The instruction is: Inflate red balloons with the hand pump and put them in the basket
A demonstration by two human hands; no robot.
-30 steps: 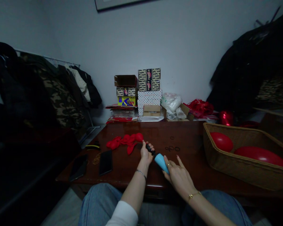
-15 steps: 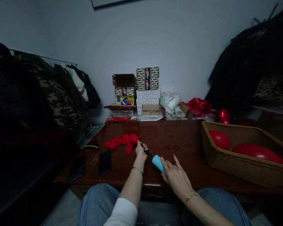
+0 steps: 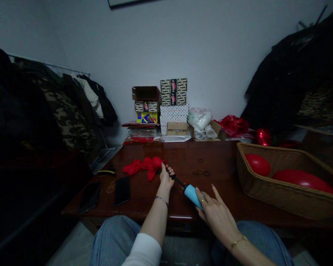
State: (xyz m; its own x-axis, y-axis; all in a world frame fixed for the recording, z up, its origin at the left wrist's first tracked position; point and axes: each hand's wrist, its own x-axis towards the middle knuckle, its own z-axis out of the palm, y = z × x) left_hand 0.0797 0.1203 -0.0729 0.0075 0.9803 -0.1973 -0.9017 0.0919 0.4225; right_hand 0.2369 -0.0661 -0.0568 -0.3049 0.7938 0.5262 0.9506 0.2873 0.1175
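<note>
A blue hand balloon pump (image 3: 193,195) lies slantwise between my two hands above the dark wooden table. My right hand (image 3: 215,210) grips its blue barrel, with some fingers stretched out. The black rod shows between the barrel and my left hand (image 3: 166,176), whose fingers are closed round the pump's black far end. Just beyond my left hand are red balloons (image 3: 147,165), limp and bunched together. Whether one of them is fitted on the pump's tip is hidden by my fingers.
A wicker basket (image 3: 266,195) with inflated red balloons (image 3: 302,181) stands at the right. Black rings (image 3: 207,173) lie mid-table. Two dark phones (image 3: 122,191), yellow rubber bands (image 3: 111,186) and a yellow-black tool (image 3: 106,172) lie left. Stacked boxes (image 3: 174,114) stand behind.
My right hand has drawn the blue barrel back toward the lower right, and more of the black rod shows. My left hand has stayed almost where it was.
</note>
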